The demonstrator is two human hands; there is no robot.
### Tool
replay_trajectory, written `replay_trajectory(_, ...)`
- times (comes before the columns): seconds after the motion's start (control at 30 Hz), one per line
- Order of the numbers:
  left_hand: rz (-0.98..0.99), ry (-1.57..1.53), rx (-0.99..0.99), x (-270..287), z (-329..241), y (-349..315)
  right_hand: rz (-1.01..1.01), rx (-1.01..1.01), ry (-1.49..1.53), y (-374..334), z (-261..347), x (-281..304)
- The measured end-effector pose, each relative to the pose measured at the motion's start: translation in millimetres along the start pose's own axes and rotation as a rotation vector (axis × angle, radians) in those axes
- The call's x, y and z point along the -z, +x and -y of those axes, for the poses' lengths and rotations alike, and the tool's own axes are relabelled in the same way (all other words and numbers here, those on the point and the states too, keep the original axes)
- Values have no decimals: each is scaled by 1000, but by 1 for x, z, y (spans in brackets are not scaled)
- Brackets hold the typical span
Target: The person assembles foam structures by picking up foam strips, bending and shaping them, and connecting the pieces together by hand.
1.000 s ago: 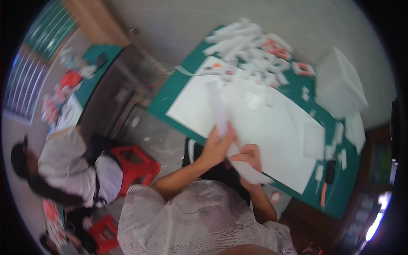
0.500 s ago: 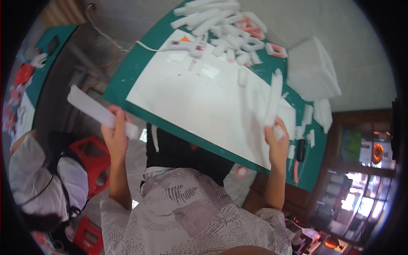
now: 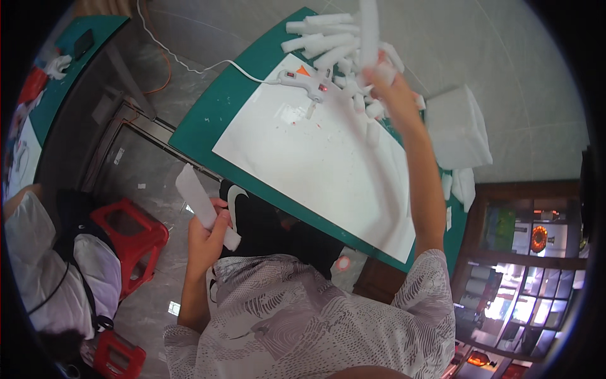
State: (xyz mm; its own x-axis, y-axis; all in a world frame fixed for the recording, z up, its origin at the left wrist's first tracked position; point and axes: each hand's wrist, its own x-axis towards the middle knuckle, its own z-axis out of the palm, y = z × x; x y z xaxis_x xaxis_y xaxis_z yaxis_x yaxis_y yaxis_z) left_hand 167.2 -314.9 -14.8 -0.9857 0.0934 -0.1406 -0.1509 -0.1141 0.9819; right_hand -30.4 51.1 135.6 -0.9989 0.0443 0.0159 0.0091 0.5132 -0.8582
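My left hand (image 3: pixel 208 239), closed round a flat white foam strip (image 3: pixel 198 197), is off the table's near edge, above my lap. The strip tilts up and to the left. Stretched across the table, my right hand (image 3: pixel 399 101) grips a longer white foam stick (image 3: pixel 369 31) that points away from me. It is over the right side of a heap of white foam pieces (image 3: pixel 325 45), partly hiding them. A white hot glue gun (image 3: pixel 300 81) with an orange part lies on the white board (image 3: pixel 303 170), left of the heap.
The board lies on a green table (image 3: pixel 196 123). A big white foam block (image 3: pixel 456 126) is at the table's right side by the wall. The glue gun's cord (image 3: pixel 237 63) runs off left. Beside red stools (image 3: pixel 136 240), a person in white (image 3: pixel 47 271) is at lower left.
My right hand has carried the foam stick from the board's right side out to the heap. My left hand has shifted right and lower, its strip now steeper.
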Motion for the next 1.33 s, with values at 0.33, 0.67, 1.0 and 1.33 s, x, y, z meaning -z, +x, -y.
replay_trajectory(0.33,831,45,-252,-107,-4,41,432,115,270,-209,-3,-102)
replay_trajectory(0.67,975,-11,101,-134,-8,13,242,-21,79,-251,-20,-72)
replay_trajectory(1.0,1004,-367,502,-162,-29,-5,7,-77,149,-261,-8,-39)
replay_trajectory(1.33,1221,-200,489,-137,12,-13,-357,-11,-32,-195,-23,70)
